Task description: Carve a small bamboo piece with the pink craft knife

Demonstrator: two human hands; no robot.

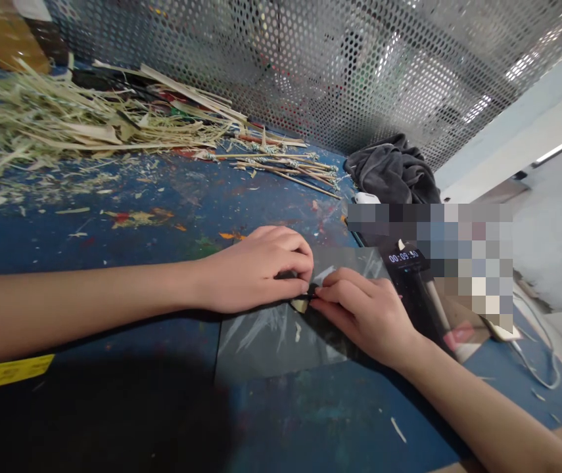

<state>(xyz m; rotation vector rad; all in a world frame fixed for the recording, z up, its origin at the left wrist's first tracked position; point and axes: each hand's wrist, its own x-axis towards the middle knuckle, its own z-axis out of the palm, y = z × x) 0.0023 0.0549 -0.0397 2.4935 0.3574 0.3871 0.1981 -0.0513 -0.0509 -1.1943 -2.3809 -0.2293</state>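
Observation:
My left hand (265, 269) reaches in from the left, its fingers curled and its thumb pressed forward. Opposite it, my right hand (364, 312) is closed in a pinch. The fingertips of both hands meet around a small dark piece (312, 290), mostly hidden by the fingers, so I cannot make out its kind. A pale, straw-coloured chip (300, 305) shows just under the fingertips. Beneath both hands lies a dark grey sheet (265, 351) with whitish scuff marks.
Loose straw-like fibres (113, 121) are heaped at the back left. Several thin sticks (295, 167) with wrapped ends lie beside them. A dark cloth (396, 167) sits against a perforated metal panel (281, 59). A phone (409, 276) showing a timer lies at right; yellow tape (7, 373) is at left.

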